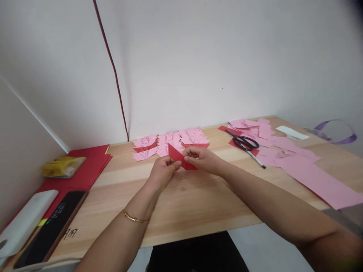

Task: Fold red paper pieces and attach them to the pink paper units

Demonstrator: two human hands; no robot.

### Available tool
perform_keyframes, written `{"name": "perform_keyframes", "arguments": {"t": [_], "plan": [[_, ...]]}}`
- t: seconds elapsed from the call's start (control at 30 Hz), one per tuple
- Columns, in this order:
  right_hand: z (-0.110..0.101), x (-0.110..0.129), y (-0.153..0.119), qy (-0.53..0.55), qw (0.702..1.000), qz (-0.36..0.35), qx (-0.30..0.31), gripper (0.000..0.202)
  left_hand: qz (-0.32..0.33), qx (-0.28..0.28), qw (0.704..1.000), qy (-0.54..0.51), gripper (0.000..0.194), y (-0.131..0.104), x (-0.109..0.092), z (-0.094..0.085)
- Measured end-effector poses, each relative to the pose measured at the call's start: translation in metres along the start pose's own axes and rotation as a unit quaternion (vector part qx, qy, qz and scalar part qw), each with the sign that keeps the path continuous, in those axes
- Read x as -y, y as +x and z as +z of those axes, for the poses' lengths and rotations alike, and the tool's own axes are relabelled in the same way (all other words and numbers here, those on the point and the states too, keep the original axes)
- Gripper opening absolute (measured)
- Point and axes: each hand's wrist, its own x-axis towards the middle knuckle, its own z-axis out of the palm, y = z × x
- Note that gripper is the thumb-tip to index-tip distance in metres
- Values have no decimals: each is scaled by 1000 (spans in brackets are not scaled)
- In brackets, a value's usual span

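Observation:
A small piece of folded red paper (176, 154) is held up just above the wooden table (181, 204), its pointed corner upward. My left hand (165, 170) pinches its lower left side between thumb and fingers. On the right side, my right hand (198, 158) grips the same paper with thumb and index finger. Behind the hands lie several pink folded papers (169, 141) in rows, with red folded pieces (145, 147) among them.
Black-handled scissors (245, 142) and a pen (256, 159) lie at the right beside pink scraps and a long pink strip (320, 183). Red sheets (98, 166), a yellow packet (64, 167), a white device (28, 223) and a dark clock-like device (53, 226) occupy the left.

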Motion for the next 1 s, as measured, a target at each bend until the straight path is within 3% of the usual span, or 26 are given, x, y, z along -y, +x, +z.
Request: {"name": "perform_keyframes", "arguments": {"t": [0.23,0.53,0.67,0.83,1.0], "plan": [[1,3,-1,34,999,28,3,21,-11,18,1000,22,26,-4,-8,0],[-1,-1,1,53,998,20,2,24,32,-10,997,-73,24,-2,-4,3],[-1,-6,1,98,994,49,11,27,-6,25,992,-123,22,-1,-3,2],[0,-10,2,66,997,19,18,26,-21,61,990,-129,23,-1,1,3],[-1,-3,1,56,998,4,25,26,-13,28,994,-102,20,-2,-1,4]]}}
